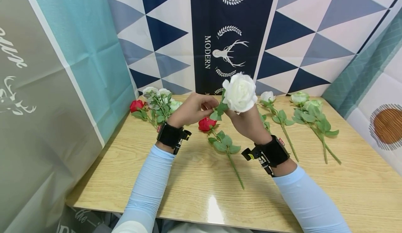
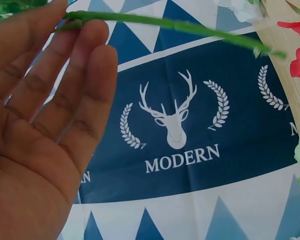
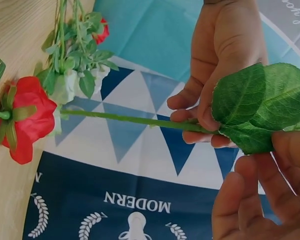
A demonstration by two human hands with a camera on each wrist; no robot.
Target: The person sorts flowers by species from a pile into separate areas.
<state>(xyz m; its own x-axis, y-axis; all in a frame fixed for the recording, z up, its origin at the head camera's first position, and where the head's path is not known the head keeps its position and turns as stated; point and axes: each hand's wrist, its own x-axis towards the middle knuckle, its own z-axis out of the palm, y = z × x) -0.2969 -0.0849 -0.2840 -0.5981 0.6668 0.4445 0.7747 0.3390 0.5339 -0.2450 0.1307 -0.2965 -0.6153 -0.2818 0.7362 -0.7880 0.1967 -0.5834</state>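
Note:
A white rose (image 1: 240,92) is held up above the table between both hands. My left hand (image 1: 194,109) pinches its green stem (image 2: 175,24) just beside the leaves, between thumb and fingertips. Behind the bloom, my right hand (image 1: 249,124) grips the rose; in the right wrist view its thumb and fingers close on the leafy part (image 3: 262,100), with the exact grip partly covered by leaves. The bare stem end points away from the hands. Below them, a red rose (image 1: 207,124) lies on the table with its stem toward the front edge.
On the wooden table (image 1: 188,191), a bunch of white and pale roses (image 1: 161,104) and a red rose (image 1: 136,105) lie at the back left. A white rose (image 1: 267,97) and pale green roses (image 1: 312,105) lie at the right. Patterned cloth (image 1: 169,34) hangs behind.

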